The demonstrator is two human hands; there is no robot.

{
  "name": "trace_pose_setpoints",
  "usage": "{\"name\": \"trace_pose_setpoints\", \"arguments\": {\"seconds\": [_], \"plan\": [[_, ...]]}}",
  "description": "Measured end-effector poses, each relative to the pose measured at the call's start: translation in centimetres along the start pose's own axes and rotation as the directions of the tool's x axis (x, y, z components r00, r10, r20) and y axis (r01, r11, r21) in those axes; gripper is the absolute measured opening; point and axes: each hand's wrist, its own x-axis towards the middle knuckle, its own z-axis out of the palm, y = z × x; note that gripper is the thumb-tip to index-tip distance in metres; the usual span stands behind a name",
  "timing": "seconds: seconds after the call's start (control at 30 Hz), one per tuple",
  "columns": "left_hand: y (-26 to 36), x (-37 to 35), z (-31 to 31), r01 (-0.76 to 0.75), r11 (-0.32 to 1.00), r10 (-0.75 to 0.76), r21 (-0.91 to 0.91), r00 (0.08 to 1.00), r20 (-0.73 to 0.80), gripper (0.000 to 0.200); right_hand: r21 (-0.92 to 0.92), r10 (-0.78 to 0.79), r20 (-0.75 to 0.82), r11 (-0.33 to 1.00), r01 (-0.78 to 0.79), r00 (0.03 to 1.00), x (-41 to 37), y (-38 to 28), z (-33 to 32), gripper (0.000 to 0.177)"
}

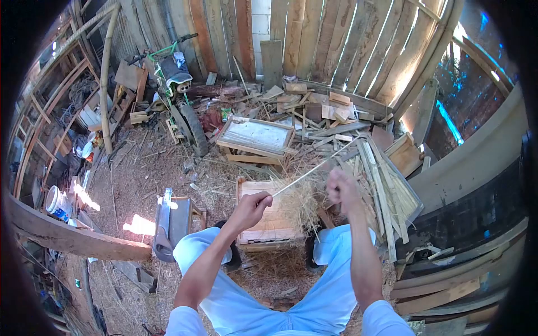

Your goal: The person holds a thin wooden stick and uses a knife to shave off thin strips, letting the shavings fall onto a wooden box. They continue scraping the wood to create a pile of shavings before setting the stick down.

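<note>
My left hand [253, 209] is closed around the lower end of a thin wooden stick [314, 169]. The stick slants up and away to the right. My right hand [341, 189] is held as a fist, somewhat blurred, just right of the stick; whatever it grips, if anything, is hidden. Below both hands a low wooden box [260, 227] stands between my knees. Pale curly wood shavings [302, 204] heap over its right side, under the stick.
A handsaw [163, 229] leans on a small stool [182, 215] at left. Ahead lie a wooden frame with a white panel [255, 134] and scrap wood [330, 109]. Long strips [381, 185] lie at right. A small bike [182, 106] stands at the back, a white bucket [58, 201] far left.
</note>
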Motion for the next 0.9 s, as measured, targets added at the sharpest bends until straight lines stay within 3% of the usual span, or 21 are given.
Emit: {"name": "trace_pose_setpoints", "arguments": {"seconds": [0.07,0.17,0.3,0.37,0.43,0.5,0.67,0.7,0.9], "plan": [[0.2,0.4,0.0,-0.022,0.999,0.022,0.039,1.000,-0.022,0.022,-0.069,0.111,0.070,0.992,-0.106,0.991,-0.2,1.3,0.5,0.036],[-0.2,0.8,0.8,-0.082,0.997,0.082,0.009,0.989,-0.120,0.021,-0.153,0.052,0.067,0.987,-0.041,0.996,0.2,1.5,2.6,0.038],[0.2,0.8,1.1,0.009,0.998,-0.014,-0.056,0.996,-0.090,0.023,-0.190,0.065,0.126,0.981,-0.040,0.990,0.4,3.3,4.1,0.034],[0.7,1.0,1.3,0.020,0.999,-0.025,-0.044,0.995,-0.100,0.021,-0.225,0.155,0.173,0.968,-0.114,0.973,0.0,4.0,5.2,0.033],[1.0,1.1,1.9,-0.020,0.999,0.016,-0.032,0.994,-0.111,0.019,-0.241,0.150,0.121,0.963,-0.117,0.981,-0.2,5.0,6.3,0.033],[1.2,0.9,2.3,-0.054,0.998,0.051,-0.017,0.992,-0.114,0.017,-0.358,0.168,0.174,0.929,-0.096,0.970,-0.4,5.5,6.9,0.031],[1.8,0.8,3.1,-0.116,0.992,0.124,0.059,0.978,-0.167,0.011,-0.358,0.216,0.125,0.920,-0.159,0.968,-0.1,5.0,6.3,0.031],[2.0,0.9,3.1,-0.115,0.991,0.124,0.060,0.979,-0.163,0.011,-0.348,0.195,0.121,0.927,-0.143,0.973,-0.1,4.6,6.3,0.023],[2.3,1.1,3.3,-0.150,0.984,0.165,0.092,0.965,-0.201,0.014,-0.362,0.158,0.103,0.926,-0.111,0.982,-0.5,3.0,6.7,0.027]]}}
